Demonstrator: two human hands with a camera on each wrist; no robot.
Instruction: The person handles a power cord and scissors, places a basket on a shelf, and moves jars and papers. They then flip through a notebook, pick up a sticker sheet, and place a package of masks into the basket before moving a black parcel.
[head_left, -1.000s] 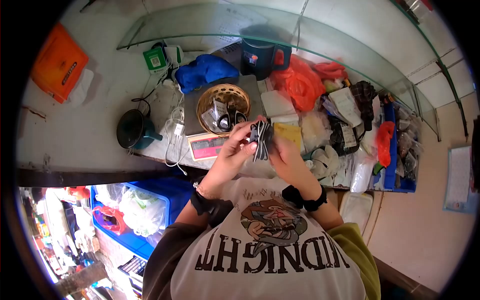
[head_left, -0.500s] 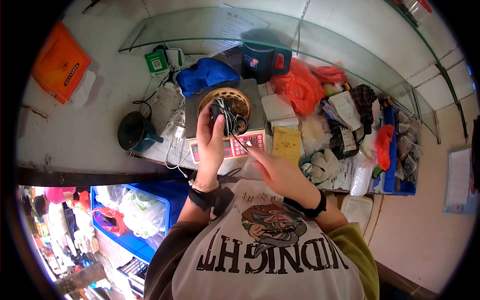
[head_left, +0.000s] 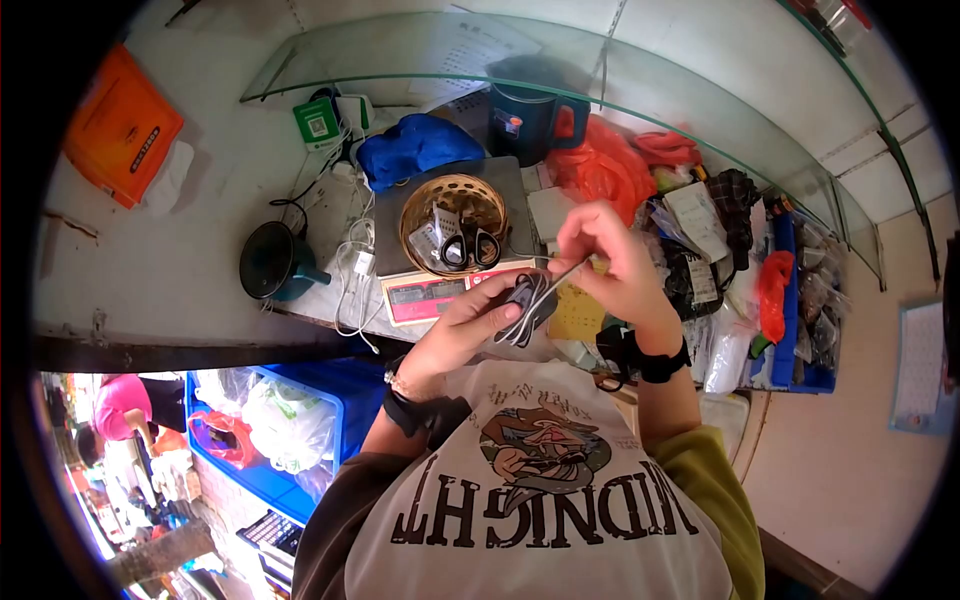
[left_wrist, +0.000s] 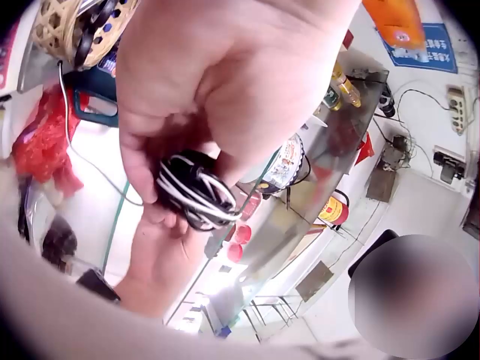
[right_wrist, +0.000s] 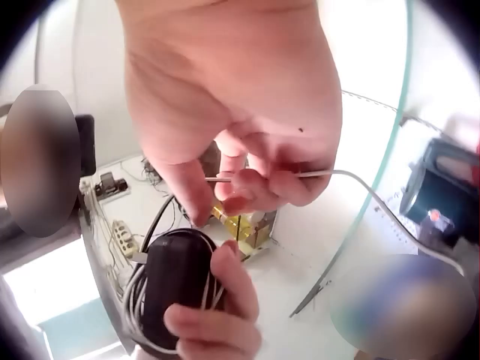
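In the head view my left hand (head_left: 462, 332) grips a black power adapter (right_wrist: 177, 281) with its white and black cord wound around it in loops. The left wrist view shows the coiled cord (left_wrist: 196, 191) bunched at the fingers. My right hand (head_left: 618, 272) is raised just to the right of it. Its thumb and fingers pinch a stretch of thin pale cable (right_wrist: 356, 177), which trails off past the hand. Behind the hands, a round wicker basket (head_left: 408, 243) holds black-handled scissors (head_left: 483, 250) and small packets.
The basket sits on a scale with a red keypad panel (head_left: 425, 297). A dark green mug (head_left: 522, 125), blue cloth (head_left: 412, 150) and red plastic bags (head_left: 605, 165) lie behind. A glass shelf edge (head_left: 450, 77) spans the back. Bags, papers and a blue bin (head_left: 815, 378) crowd the right.
The left hand has moved from over the basket back toward the body with the adapter. The right hand has risen and moved right, drawing out cable.
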